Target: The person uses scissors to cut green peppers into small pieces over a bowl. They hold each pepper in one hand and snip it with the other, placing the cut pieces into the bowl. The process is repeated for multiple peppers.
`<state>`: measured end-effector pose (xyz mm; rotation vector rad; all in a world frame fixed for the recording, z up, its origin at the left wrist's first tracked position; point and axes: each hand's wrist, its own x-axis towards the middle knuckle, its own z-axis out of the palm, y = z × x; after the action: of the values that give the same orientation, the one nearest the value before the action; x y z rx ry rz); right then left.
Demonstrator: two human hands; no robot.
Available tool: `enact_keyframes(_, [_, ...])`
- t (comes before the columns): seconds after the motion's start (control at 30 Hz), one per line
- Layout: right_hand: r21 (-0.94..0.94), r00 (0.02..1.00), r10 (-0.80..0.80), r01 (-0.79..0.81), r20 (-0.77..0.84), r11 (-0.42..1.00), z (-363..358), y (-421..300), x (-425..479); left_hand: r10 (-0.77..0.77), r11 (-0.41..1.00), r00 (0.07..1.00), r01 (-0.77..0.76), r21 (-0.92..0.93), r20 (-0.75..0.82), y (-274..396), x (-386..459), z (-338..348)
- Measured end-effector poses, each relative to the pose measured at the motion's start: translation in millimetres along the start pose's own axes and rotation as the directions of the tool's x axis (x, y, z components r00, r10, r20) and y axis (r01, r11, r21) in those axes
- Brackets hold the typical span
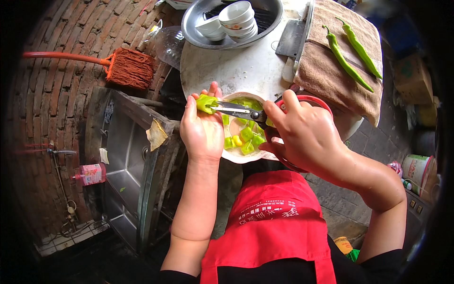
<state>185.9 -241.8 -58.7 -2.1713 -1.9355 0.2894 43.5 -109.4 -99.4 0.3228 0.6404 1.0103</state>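
My left hand (203, 131), palm up, holds a piece of green pepper (205, 103) between thumb and fingers. In my right hand (305, 127) is a pair of scissors (237, 110), its blades reaching left to the pepper piece, one of them at its hollow end. Below the blades sits a pale bowl (237, 157) with cut green pepper pieces (247, 134) and a yellow bit (237, 141) in it. Partly hidden behind my right hand is a red-rimmed container (317, 99). Two long green peppers (349, 67) lie on a brown towel (312, 76) at the upper right.
A metal basin (191, 32) with stacked white bowls (237, 17) stands on the white round table (212, 65). Beside the towel lies a cleaver (290, 39). To the left are a steel sink (124, 152), a pink bottle (93, 174) and a red mop (130, 69) against the brick wall (64, 88).
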Motion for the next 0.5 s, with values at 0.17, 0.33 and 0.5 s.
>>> enact_keyframes(0.17, [-0.102,1.0,-0.015,0.015,0.002,0.995,-6.4,-5.1,4.8,0.121,0.987,0.992,-0.115,0.113,-0.044,-3.7,-1.0,4.6])
enact_keyframes(0.33, [-0.156,0.999,-0.044,0.039,-0.027,0.987,-6.2,-4.1,6.9,0.156,0.977,0.988,-0.151,0.153,-0.021,-5.8,0.1,5.6])
enact_keyframes(0.5, [-0.178,0.996,-0.075,0.065,-0.051,0.982,-5.5,3.8,8.6,0.1,0.988,0.995,-0.101,0.116,0.013,-4.3,-3.2,7.0])
